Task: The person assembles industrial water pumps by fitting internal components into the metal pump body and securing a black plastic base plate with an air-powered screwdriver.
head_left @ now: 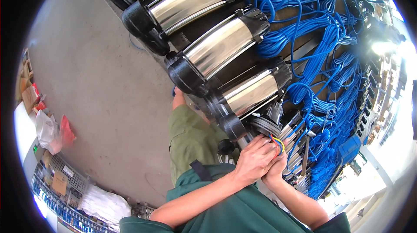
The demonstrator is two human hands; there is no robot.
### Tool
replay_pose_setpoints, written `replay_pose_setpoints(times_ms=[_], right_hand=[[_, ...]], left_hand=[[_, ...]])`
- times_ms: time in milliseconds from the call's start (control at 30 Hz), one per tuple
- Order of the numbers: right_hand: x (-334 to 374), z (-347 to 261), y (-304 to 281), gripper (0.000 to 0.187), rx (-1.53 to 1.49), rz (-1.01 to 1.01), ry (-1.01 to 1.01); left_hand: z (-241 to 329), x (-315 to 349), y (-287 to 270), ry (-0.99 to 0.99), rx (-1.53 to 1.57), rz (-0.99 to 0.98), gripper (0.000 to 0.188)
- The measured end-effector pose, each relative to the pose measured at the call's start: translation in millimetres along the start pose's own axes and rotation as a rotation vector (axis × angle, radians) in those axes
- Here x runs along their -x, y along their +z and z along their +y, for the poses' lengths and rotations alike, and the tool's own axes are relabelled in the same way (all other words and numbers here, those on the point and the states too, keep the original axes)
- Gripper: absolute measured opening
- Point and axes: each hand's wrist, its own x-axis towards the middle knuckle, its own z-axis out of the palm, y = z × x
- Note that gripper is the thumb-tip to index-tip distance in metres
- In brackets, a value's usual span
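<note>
My left hand (255, 157) and my right hand (276, 166) meet close together at the lower middle. Fingers of both are closed round a bunch of thin wires (282, 143), red, yellow and blue, that loops up out of the grip. Exactly which fingers pinch which wire is hidden. Just beyond the hands is a dark round end cap (265, 125). Beside it lies a steel-bodied pump (252, 94) with black ends, the nearest of a row.
More steel pumps (219, 46) lie side by side farther off. Coiled blue cables (319, 65) cover the right side, some strands passing near my hands. A blue box (349, 149) stands at the right. Wire-mesh crates (65, 176) and a white sack (104, 201) are at the lower left.
</note>
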Motion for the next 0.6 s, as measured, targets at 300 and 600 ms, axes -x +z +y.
replay_pose_setpoints(times_ms=[300,600], right_hand=[[-12,19,-22,0.039,-0.128,0.021,0.105],[-8,2,6,0.038,-0.058,-0.048,0.053]], left_hand=[[-4,-2,-1,0.021,0.052,0.07,0.026],[-6,2,5,0.016,0.015,0.072,0.022]])
